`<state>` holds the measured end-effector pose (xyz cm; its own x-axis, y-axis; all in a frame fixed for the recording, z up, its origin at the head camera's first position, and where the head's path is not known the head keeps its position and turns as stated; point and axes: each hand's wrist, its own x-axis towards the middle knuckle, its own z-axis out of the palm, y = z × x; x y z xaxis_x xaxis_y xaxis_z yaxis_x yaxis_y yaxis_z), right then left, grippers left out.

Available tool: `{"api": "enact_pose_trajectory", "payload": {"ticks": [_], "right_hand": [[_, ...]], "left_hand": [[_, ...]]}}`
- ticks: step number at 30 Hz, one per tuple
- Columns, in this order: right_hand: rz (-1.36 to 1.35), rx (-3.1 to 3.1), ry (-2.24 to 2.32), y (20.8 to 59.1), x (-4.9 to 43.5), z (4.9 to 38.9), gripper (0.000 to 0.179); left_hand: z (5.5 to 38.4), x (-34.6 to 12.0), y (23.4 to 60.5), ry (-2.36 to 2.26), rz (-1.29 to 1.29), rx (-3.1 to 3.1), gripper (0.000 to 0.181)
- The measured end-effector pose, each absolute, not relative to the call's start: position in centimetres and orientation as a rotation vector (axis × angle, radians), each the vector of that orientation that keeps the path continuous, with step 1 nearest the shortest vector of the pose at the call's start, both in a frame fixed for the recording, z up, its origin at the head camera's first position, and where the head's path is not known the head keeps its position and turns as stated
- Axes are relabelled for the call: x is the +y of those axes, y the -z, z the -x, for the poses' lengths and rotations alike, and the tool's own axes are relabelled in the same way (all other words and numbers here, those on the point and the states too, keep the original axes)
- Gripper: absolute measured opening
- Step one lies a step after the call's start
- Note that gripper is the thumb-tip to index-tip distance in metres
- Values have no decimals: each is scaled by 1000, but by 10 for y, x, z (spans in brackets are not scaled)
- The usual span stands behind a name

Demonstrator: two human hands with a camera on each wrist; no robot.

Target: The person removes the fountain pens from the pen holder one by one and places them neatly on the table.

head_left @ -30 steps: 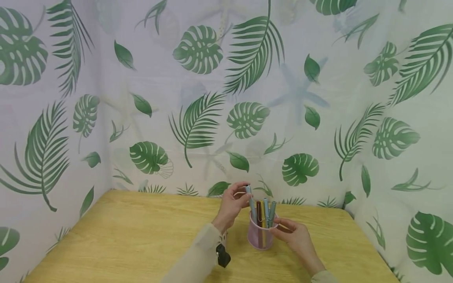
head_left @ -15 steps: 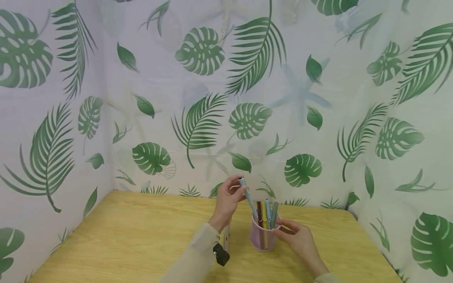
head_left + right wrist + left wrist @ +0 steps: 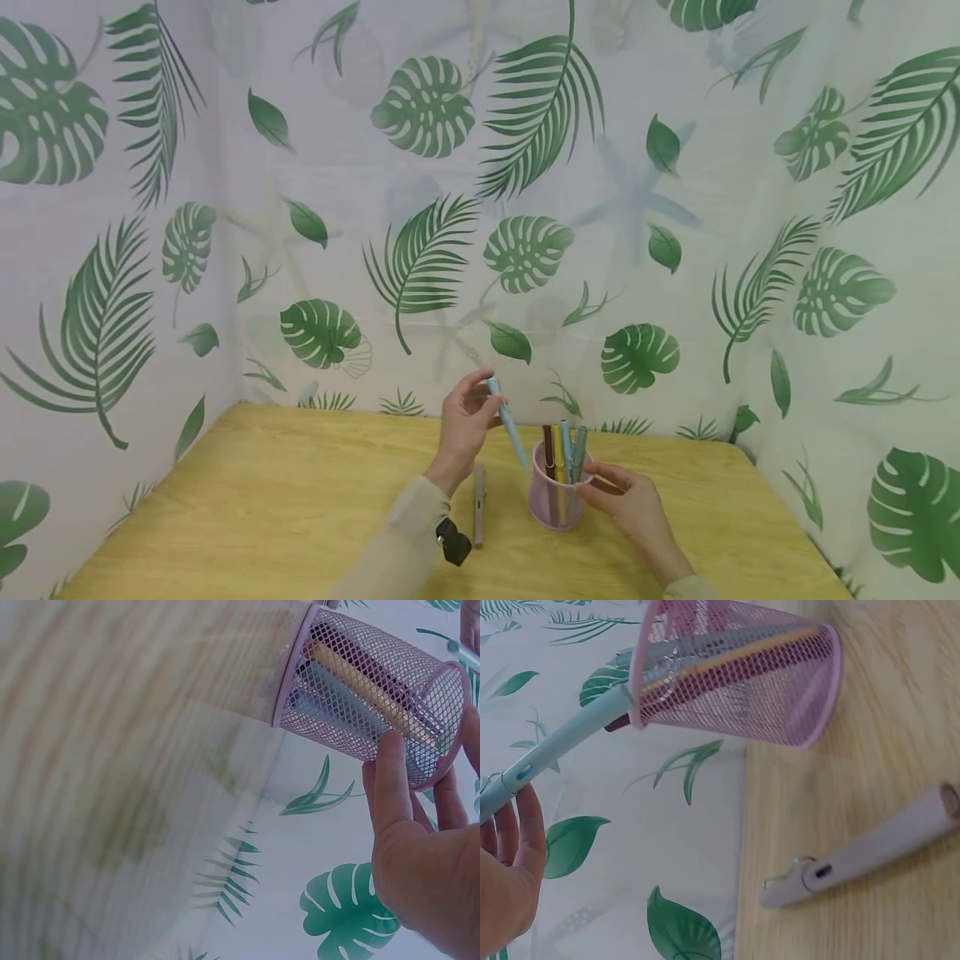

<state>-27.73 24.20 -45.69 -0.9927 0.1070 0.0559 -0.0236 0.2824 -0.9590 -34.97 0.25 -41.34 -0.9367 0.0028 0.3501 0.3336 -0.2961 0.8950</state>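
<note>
My left hand (image 3: 461, 425) pinches a light blue fountain pen (image 3: 508, 425) near its upper end. The pen slants down to the right, its lower end just left of a pink mesh pen cup (image 3: 542, 500). In the left wrist view that light blue pen (image 3: 570, 739) lines up with the cup's rim (image 3: 637, 660). The cup stands upright on the table, and my right hand (image 3: 633, 508) grips its rim from the right with thumb and fingers. Inside the cup are several pens: a dark red one (image 3: 548, 446), a yellow one, a blue one and a grey-green one (image 3: 579, 450).
A pale pinkish-grey pen (image 3: 479, 508) with a metal clip lies on the wooden table (image 3: 300, 500), left of the cup. White cloth with green leaves (image 3: 420, 275) hangs behind the table and along both sides. A black device is strapped to my left wrist (image 3: 453, 542).
My left hand has lifted the light blue pen up out of the cup and carried it left. The pinkish-grey pen on the table has come into view. My right hand stays on the cup.
</note>
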Motion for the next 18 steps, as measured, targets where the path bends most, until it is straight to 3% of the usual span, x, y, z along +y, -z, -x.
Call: {"api": "enact_pose_trajectory", "payload": {"ticks": [18], "right_hand": [[82,-2423,-1803,459,243,277,44]], "left_hand": [[349,-18,429,2251,339,-1922,37]]}}
